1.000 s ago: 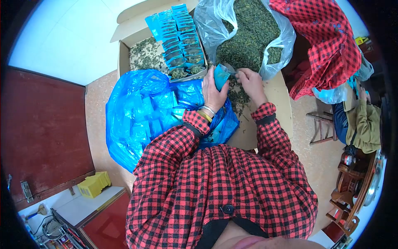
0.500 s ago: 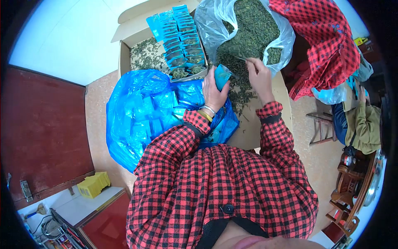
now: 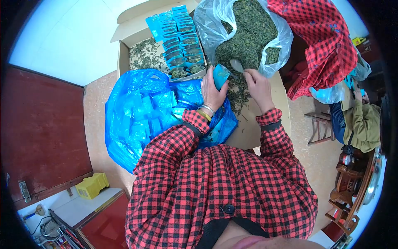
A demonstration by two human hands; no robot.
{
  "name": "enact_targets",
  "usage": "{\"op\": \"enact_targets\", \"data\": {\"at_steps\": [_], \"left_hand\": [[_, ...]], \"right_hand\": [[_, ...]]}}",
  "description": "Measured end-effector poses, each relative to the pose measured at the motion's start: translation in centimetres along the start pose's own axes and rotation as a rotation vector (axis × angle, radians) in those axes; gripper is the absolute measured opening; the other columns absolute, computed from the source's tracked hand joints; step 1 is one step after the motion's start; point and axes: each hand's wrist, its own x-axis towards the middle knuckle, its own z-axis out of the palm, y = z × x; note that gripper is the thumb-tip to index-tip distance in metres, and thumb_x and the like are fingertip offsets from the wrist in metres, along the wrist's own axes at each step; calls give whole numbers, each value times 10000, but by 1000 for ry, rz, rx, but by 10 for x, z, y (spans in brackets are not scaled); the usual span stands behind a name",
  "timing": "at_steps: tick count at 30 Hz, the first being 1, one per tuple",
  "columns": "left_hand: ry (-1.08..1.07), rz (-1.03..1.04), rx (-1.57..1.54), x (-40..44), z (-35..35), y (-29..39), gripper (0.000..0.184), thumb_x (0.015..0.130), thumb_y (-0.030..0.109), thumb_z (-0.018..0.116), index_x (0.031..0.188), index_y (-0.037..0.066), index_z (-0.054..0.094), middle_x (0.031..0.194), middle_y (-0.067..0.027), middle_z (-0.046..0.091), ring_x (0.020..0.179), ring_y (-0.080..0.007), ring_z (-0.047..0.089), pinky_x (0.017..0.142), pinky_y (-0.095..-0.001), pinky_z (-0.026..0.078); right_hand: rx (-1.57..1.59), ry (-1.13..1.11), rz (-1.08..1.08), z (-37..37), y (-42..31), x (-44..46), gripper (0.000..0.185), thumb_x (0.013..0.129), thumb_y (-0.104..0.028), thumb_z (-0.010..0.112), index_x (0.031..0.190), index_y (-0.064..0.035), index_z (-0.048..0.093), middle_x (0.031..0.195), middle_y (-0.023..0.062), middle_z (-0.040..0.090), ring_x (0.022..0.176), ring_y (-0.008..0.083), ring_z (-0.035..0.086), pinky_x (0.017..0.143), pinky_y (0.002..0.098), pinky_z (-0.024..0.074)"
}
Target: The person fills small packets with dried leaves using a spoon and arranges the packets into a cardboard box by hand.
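Note:
My left hand holds a small blue packet upright, its top beside the leaf pile. In my right hand is a small spoon, pinched by its handle, its bowl over the dark dried leaves. The leaves fill a clear plastic bag that lies open beyond my hands. Left of it, a cardboard box holds two rows of filled blue packets and loose leaves. A blue plastic bag with several flat blue packets lies left of my left wrist.
Loose leaves are scattered on cardboard under my hands. Red checked cloth hangs at the upper right. Another person in an olive sleeve works at the far right, near a wooden stool. A yellow box stands lower left.
My right hand moved the spoon away from the packet to the leaf pile, then partly back toward the packet. My left hand with the packet has stayed nearly still.

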Motion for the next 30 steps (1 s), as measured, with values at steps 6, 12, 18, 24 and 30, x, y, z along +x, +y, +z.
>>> {"op": "enact_targets", "data": {"at_steps": [6,12,18,24,30], "left_hand": [[-16,-3,-17,0,0,-1,768,810,263,728,1417,-15,349,1294,-232,526,1172,-398,505,996,-457,383],[-13,29,-8,-1,1,-1,760,812,257,727,1414,-17,354,1303,-227,523,1174,-395,504,999,-455,382],[-14,26,-13,-1,2,-3,763,810,259,729,1413,-19,353,1311,-228,519,1178,-394,503,1007,-457,377],[-13,22,1,0,1,-2,775,811,247,741,1420,-22,344,1280,-251,532,1161,-420,513,991,-456,401],[-14,11,-17,-2,3,-4,774,811,276,728,1417,-19,348,1315,-235,515,1190,-401,494,1010,-462,370]], "right_hand": [[458,-139,471,40,48,14,215,939,-180,565,1060,-47,683,875,131,712,720,241,685,634,333,517],[73,219,174,35,50,45,199,937,-207,579,999,-52,687,854,180,696,774,355,683,684,421,524],[2,235,9,4,15,33,159,934,-173,590,1003,-60,677,842,160,697,776,362,678,682,412,527],[-29,65,-176,-14,-23,1,126,901,-104,613,1006,-69,672,905,158,695,842,354,673,694,420,523],[-33,151,-404,-13,-21,-2,146,898,-117,609,1025,-88,674,953,157,690,869,349,669,699,428,519]]}}
